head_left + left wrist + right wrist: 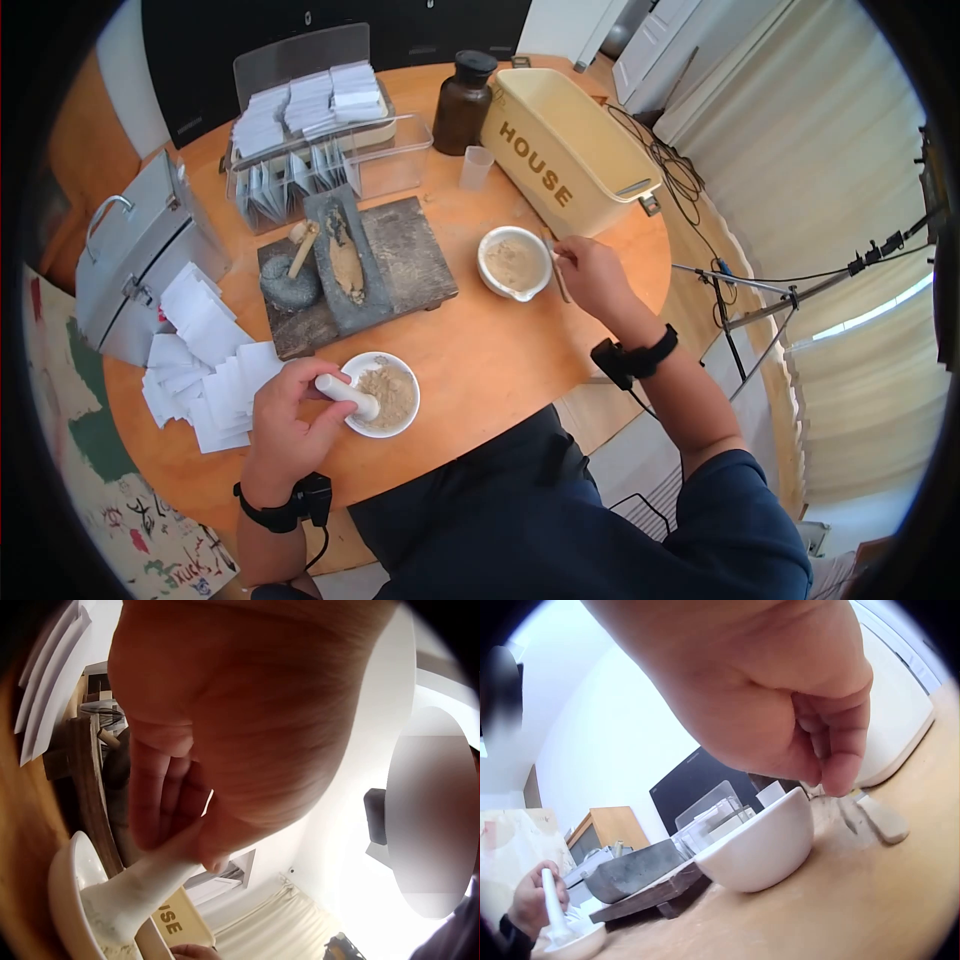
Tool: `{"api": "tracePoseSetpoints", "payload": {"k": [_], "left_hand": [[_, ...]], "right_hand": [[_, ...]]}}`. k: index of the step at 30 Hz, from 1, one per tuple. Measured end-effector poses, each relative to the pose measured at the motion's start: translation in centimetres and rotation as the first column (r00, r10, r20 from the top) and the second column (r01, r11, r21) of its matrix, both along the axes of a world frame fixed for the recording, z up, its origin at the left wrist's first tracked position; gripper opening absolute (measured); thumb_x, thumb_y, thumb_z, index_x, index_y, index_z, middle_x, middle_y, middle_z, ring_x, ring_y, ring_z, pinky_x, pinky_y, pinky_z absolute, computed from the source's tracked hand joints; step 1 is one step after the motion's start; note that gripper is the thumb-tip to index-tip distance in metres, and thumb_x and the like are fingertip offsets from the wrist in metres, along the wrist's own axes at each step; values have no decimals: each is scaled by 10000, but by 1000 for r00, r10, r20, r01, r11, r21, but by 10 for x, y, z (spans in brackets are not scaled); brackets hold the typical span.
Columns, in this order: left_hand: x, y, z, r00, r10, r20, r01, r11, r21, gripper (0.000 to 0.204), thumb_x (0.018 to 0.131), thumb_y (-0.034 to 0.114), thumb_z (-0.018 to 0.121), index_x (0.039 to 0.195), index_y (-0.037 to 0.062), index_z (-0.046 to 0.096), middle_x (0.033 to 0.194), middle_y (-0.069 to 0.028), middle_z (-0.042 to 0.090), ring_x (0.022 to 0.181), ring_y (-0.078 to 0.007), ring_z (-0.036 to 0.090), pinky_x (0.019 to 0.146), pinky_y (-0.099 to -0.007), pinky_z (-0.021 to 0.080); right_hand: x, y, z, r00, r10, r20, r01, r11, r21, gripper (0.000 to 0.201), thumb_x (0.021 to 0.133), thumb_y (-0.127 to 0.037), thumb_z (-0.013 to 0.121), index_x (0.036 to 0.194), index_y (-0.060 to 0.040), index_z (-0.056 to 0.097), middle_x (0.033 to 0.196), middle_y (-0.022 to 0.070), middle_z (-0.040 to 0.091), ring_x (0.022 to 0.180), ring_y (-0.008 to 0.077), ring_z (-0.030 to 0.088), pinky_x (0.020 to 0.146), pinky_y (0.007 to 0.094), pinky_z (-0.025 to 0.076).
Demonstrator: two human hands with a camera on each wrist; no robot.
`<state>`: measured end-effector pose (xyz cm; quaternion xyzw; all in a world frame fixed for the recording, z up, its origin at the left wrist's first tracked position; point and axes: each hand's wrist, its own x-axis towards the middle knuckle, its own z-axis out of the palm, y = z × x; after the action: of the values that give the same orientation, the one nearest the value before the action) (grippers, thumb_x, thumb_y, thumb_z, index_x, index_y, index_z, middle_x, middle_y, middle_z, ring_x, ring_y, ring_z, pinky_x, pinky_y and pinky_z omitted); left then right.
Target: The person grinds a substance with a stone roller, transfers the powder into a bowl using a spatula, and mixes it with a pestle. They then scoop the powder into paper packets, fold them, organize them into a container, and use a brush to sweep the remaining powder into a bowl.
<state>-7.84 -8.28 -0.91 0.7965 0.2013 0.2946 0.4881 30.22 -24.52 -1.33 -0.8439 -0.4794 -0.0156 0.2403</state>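
My left hand (290, 415) grips a white pestle (347, 396), its head resting in a white mortar (413, 400) of beige powder (388, 392). The left wrist view shows the pestle (146, 889) leaning on the mortar's inner side. At the right, a second white mortar (533, 290) with a pouring lip contains similar powder (515, 262). Just beside it my right hand (592, 275), fingers curled, pinches a small flat tool with a pale handle (885, 819). The handle's broad end lies low over the table; my fingers hide part of the tool.
A cream HOUSE bin (570, 150), brown jar (464, 105) and plastic cup (476, 168) stand at the back. A dark wooden board (410, 250) bears a stone trough (375, 300) and small stone mortar (290, 290). White papers (200, 320) and a grey metal box (150, 260) are left.
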Motion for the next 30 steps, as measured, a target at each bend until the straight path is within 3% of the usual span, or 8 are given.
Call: {"api": "tracePoseSetpoints", "payload": {"k": [7, 10, 20, 23, 25, 26, 28, 30], "left_hand": [[0, 2, 1, 999, 2, 44, 1, 998, -70, 316, 782, -62, 728, 1060, -15, 586, 964, -110, 671, 865, -180, 696, 786, -288, 582], [-1, 2, 5, 999, -20, 42, 22, 998, -58, 314, 784, -59, 726, 1060, -13, 584, 965, -110, 668, 867, -178, 695, 781, -286, 582], [-1, 3, 2, 1000, 9, 24, -8, 998, -55, 321, 777, -39, 744, 1058, -7, 591, 967, -114, 678, 865, -186, 700, 779, -287, 581], [-1, 4, 1, 1000, 8, 6, -8, 999, -45, 335, 777, -29, 754, 1068, -10, 590, 974, -124, 685, 865, -197, 706, 777, -291, 581], [-1, 5, -1, 1000, 0, 26, 0, 1000, -7, 350, 777, -19, 764, 1080, -10, 590, 976, -131, 689, 866, -206, 711, 773, -294, 582], [-2, 5, -2, 1000, 5, 18, -5, 1000, -9, 350, 777, -19, 764, 1080, -10, 590, 976, -131, 689, 866, -206, 711, 773, -294, 582], [-2, 5, -2, 1000, 2, 7, -2, 1000, -5, 358, 778, -13, 767, 1090, -9, 590, 977, -134, 691, 872, -210, 714, 768, -296, 582], [-1, 5, -1, 1000, 1, -5, -1, 1000, -4, 356, 779, -14, 766, 1088, -8, 590, 976, -133, 691, 872, -212, 714, 771, -296, 583]], "right_hand": [[7, -15, 26, 997, -67, 40, 70, 992, -103, 191, 841, -134, 658, 973, -3, 701, 917, 183, 718, 828, 335, 692, 730, 389, 548], [-7, -21, 17, 974, -138, -182, 90, 965, -248, 230, 801, -245, 730, 870, -26, 719, 799, 144, 714, 743, 291, 690, 686, 376, 545], [-25, -8, 0, 973, -223, -65, 180, 901, -395, 206, 828, -262, 703, 826, -58, 731, 796, 139, 710, 757, 284, 685, 696, 388, 540], [-20, -10, 2, 979, -203, -7, 193, 937, -292, 248, 844, -280, 690, 901, -39, 714, 834, 151, 705, 760, 295, 682, 703, 411, 541], [-22, -8, 13, 973, -151, -174, 146, 988, -39, 415, 845, -318, 696, 1113, -6, 645, 1006, 194, 676, 922, 325, 664, 816, 413, 532], [-23, -4, 14, 972, -146, -182, 141, 989, -42, 415, 845, -318, 696, 1113, -6, 645, 1006, 194, 676, 922, 325, 664, 816, 413, 532], [-27, 2, 14, 983, 179, 42, -181, 982, 47, 690, 813, -394, 732, 1309, 24, 496, 1198, 238, 583, 1115, 369, 580, 949, 422, 480], [-33, 16, 21, 979, 200, 45, -199, 980, -22, 789, 777, -422, 760, 1346, 30, 454, 1241, 252, 548, 1168, 388, 536, 990, 426, 452]]}}
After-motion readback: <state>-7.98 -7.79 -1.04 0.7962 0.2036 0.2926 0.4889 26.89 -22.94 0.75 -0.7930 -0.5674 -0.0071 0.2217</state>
